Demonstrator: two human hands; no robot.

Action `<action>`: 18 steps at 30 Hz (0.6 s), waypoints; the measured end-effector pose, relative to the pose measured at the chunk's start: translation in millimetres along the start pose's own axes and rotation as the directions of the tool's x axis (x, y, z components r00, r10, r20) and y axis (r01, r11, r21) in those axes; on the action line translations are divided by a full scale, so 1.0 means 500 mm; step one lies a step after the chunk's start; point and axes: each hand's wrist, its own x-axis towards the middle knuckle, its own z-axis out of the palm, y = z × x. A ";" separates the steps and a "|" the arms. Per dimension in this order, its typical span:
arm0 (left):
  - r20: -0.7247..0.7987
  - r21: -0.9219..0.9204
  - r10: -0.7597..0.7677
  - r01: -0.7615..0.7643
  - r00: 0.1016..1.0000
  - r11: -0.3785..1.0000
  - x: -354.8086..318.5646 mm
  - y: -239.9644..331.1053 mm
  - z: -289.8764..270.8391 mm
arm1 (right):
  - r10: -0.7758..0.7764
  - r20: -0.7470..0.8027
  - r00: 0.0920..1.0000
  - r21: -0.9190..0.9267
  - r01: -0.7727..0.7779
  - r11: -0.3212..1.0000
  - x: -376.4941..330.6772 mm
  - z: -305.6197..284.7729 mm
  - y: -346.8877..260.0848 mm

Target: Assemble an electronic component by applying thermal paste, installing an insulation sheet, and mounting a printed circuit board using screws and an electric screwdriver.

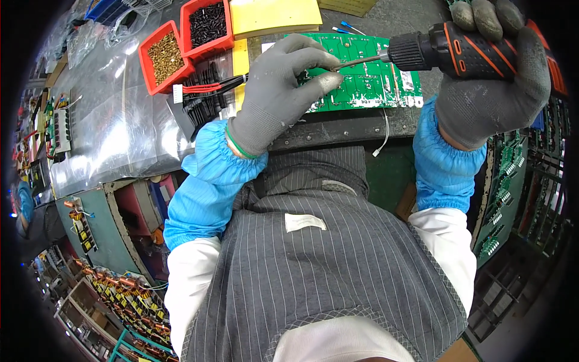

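Note:
My right hand (482,105), in a grey work glove, grips a black and orange power screwdriver (467,51), held level with its long bit (362,61) pointing left. The gloved thumb and forefinger of my left hand (271,90) pinch together at the bit's tip. Whether a small screw sits between those fingertips is hidden. Below both hands a green circuit board (374,93), solder side up, lies at the bench's front edge. Beside my left wrist is a black finned part (202,105), with red and black wires (211,87) ending in a white connector.
Two red bins stand at the upper left: one of brass-coloured fasteners (163,57), one of black screws (208,24). A yellow stack (274,17) lies behind the board. A white cable (385,133) hangs over the edge. Racks of boards (503,190) stand at right.

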 end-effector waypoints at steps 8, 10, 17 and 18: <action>-0.006 0.033 0.000 0.000 1.000 0.999 -0.002 -0.001 -0.001 | -0.028 -0.031 0.999 -0.095 0.025 0.995 0.007 0.023 -0.002; -0.005 0.042 0.015 -0.015 1.000 0.999 -0.002 -0.002 0.000 | -0.002 -0.005 1.000 -0.107 0.002 0.994 0.009 0.008 0.001; -0.023 0.094 0.011 -0.009 1.000 0.996 -0.005 -0.008 -0.003 | 0.016 0.161 0.987 -0.108 0.001 0.994 0.025 0.024 -0.008; -0.015 0.098 0.014 -0.012 1.000 0.995 -0.006 -0.010 -0.006 | 0.017 0.161 0.987 -0.107 0.001 0.994 0.029 0.025 -0.003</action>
